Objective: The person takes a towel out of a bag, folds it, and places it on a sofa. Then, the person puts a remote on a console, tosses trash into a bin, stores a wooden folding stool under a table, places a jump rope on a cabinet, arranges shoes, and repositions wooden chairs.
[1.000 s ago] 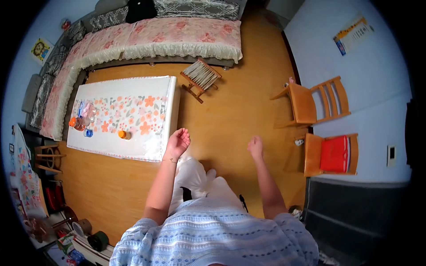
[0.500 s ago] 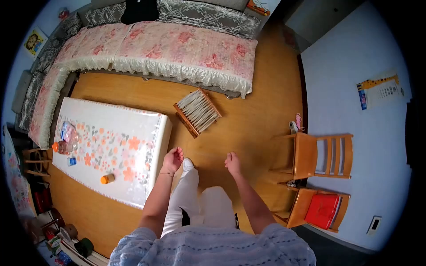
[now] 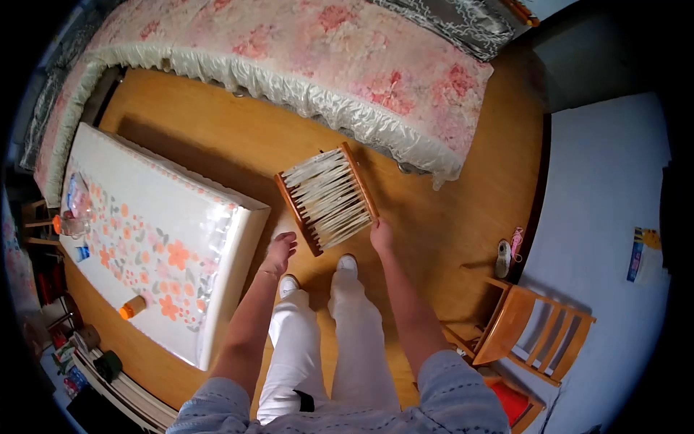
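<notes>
1. The floor (image 3: pixel 444 246) is carrying the stool (image 3: pixel 329 195), which is standing between the frilled front edge of the sofa (image 3: pixel 289 47) and the right-hand end of the table (image 3: pixel 137 217). The sofa is running out of view at the top.
2. The table is lying to the left, its near right corner pointing toward the person's left arm.
3. The stool is showing its seat of pale cords, strung between a left rail (image 3: pixel 297 213) and a right rail (image 3: pixel 359 181). Its long axis, judging by the rails, is slanting from far left to near right. The seat is hiding most of the legs.
4. The right hand (image 3: pixel 382 237) is sitting nearer, at the near end of the right rail; the stool is lying ahead and leftward of its fingers. These are curling inward, and the back of the hand is covering them, so I cannot tell whether they are gripping or only touching.
5. The left hand (image 3: pixel 280 251) is hovering apart from the left rail, between it and the table; its fingers are bending loosely, slightly spread, apparently holding nothing. The stool is lying to their right.
</notes>
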Tool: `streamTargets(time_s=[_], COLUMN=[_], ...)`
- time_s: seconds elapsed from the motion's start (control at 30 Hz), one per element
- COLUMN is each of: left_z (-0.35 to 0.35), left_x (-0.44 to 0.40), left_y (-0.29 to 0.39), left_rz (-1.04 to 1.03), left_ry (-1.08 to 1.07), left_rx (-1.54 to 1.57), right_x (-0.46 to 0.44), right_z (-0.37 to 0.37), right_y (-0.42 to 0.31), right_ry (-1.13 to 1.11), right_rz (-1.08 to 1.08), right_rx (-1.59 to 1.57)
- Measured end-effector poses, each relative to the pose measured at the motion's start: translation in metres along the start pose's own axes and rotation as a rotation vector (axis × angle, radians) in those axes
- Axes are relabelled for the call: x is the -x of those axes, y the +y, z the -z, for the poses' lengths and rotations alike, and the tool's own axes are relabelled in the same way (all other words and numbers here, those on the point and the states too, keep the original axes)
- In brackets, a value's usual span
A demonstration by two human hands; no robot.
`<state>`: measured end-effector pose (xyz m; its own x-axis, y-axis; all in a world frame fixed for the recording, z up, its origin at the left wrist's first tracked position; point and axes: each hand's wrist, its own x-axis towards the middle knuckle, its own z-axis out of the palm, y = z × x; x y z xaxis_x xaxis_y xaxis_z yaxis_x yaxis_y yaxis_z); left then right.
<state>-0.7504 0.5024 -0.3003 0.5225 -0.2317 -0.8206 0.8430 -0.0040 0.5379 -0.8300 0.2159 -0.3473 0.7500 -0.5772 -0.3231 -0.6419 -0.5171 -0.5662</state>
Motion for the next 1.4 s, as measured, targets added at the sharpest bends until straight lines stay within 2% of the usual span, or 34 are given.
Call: streamTargets(time_s=[0.03,0.1,0.17,0.2,0.23,0.27,0.3,0.4,0.47,0.53,0.6,0.7,0.73,0.8,0.87,0.93,0.97,1.2,1.27,1.33,1.4], left_z=[-0.007,-0.019,-0.030,-0.028,-0.027,-0.027,-0.032,-0.037,-0.032,-0.031,-0.036,-0.052,-0.061,-0.075,-0.087,-0.095,-0.099,-0.098,-0.095,-0.085,-0.078], left_x=[-0.020,-0.053,-0.080,-0.092,-0.102,-0.109,-0.109,-0.106,-0.105,-0.092,-0.083,-0.075,-0.072,-0.063,-0.039,-0.002,0.021,0.128,0.150,0.164,0.184], left_y=[-0.008,-0.022,-0.032,-0.037,-0.042,-0.046,-0.046,-0.045,-0.044,-0.033,-0.026,-0.015,-0.010,-0.002,0.013,0.034,0.044,0.076,0.080,0.079,0.074], left_rz=[0.016,0.036,0.030,0.026,0.006,-0.017,-0.017,-0.048,-0.071,0.009,-0.009,-0.008,0.001,0.007,-0.027,0.035,0.027,-0.005,-0.056,0.009,0.016], left_ry=[0.068,0.134,0.365,0.371,0.231,0.088,0.076,0.102,0.104,0.085,0.052,0.025,0.011,0.006,-0.002,0.006,-0.002,-0.077,-0.027,-0.146,-0.167], left_rx=[-0.056,-0.105,-0.174,-0.165,-0.073,0.015,0.149,0.199,0.149,0.109,0.124,0.016,0.007,0.168,0.211,0.232,0.239,0.205,0.178,0.247,0.264], right_x=[-0.019,-0.047,-0.069,-0.079,-0.086,-0.090,-0.093,-0.095,-0.092,-0.082,-0.076,-0.060,-0.049,-0.021,0.002,0.016,0.024,0.079,0.096,0.113,0.130], right_z=[-0.005,-0.017,-0.030,-0.034,-0.036,-0.037,-0.037,-0.039,-0.037,-0.024,-0.025,-0.042,-0.036,-0.013,0.019,0.038,0.049,0.144,0.166,0.181,0.192], right_y=[0.007,0.022,0.038,0.039,0.039,0.038,0.036,0.029,0.023,0.003,-0.003,-0.004,-0.022,-0.067,-0.111,-0.131,-0.138,-0.207,-0.224,-0.240,-0.252], right_ry=[-0.006,0.139,0.081,0.036,0.035,-0.144,-0.322,-0.325,-0.291,-0.353,-0.407,-0.332,-0.338,-0.190,-0.249,-0.261,-0.236,-0.350,-0.418,-0.448,-0.523], right_rz=[0.001,0.049,0.014,-0.020,-0.006,-0.086,-0.166,-0.209,-0.141,-0.254,-0.244,0.113,0.125,0.245,0.214,0.301,0.371,0.478,0.546,0.591,0.711], right_rx=[0.011,0.012,-0.002,-0.024,-0.021,-0.102,-0.183,-0.306,-0.250,-0.248,-0.238,-0.263,-0.264,0.035,0.128,0.282,0.265,0.272,0.378,0.448,0.600])
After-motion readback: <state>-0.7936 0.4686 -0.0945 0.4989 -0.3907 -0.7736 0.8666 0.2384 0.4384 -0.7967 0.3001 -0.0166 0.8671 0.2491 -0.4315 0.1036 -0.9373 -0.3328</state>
